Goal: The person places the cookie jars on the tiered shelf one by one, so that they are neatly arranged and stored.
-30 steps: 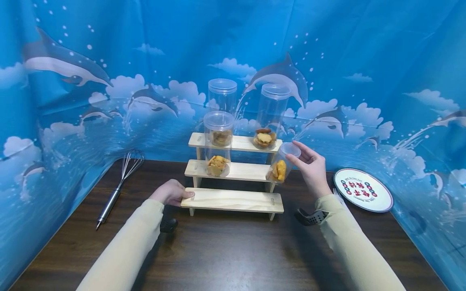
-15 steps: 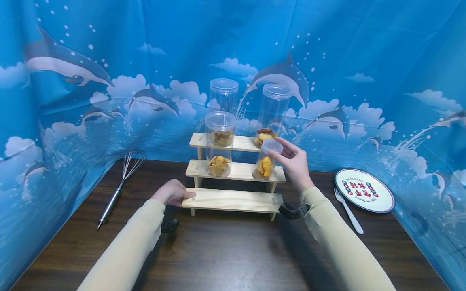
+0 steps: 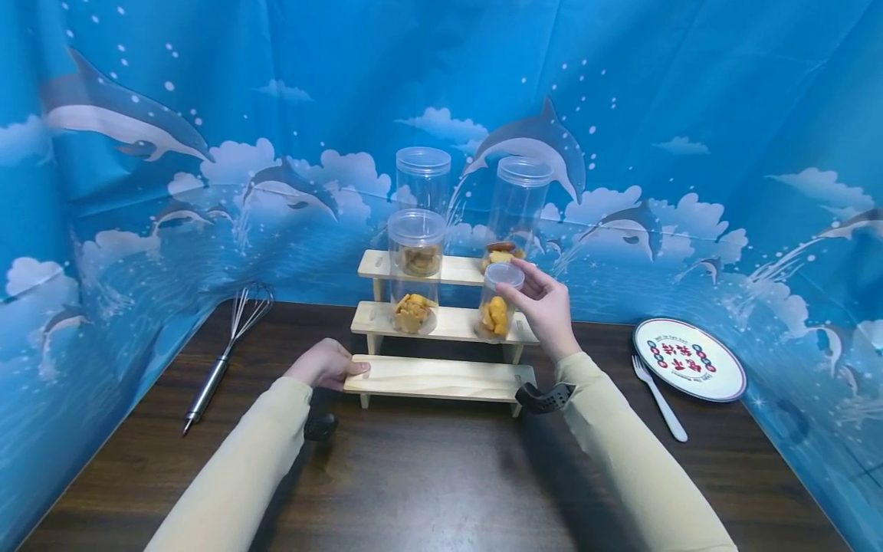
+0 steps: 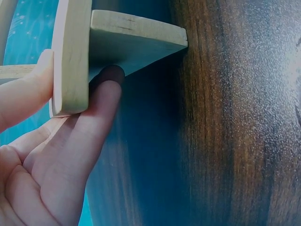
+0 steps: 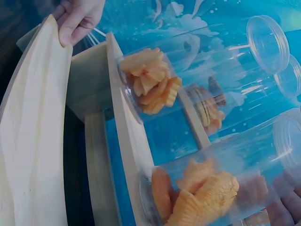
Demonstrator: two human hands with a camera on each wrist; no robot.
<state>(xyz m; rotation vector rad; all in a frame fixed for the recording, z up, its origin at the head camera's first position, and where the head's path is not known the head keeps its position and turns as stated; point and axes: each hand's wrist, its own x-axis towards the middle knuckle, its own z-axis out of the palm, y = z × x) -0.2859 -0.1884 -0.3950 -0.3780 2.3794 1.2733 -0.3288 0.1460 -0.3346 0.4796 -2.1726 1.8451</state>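
My right hand (image 3: 541,307) grips a clear plastic jar (image 3: 494,313) near its lid, thumb in front and fingers behind. Orange-yellow snack pieces lie in the bottom of that jar, which stands upright at the right part of the middle step of a three-step wooden rack (image 3: 441,377). In the right wrist view its base meets the wooden board. My left hand (image 3: 327,366) pinches the left end of the lowest step, thumb on top and fingers underneath. Another snack jar (image 3: 415,276) stands on the middle step's left side.
Two more jars stand on the top step, a left jar (image 3: 423,180) and a right jar (image 3: 519,207). A whisk (image 3: 224,356) lies at left on the dark table (image 3: 428,483). At right are a fork (image 3: 660,400) and a printed plate (image 3: 690,360). A dolphin-print curtain hangs behind.
My right hand has moved left with the jar, from the rack's right end onto the middle step, and the jar has gone from tilted to upright. My left hand has stayed put.
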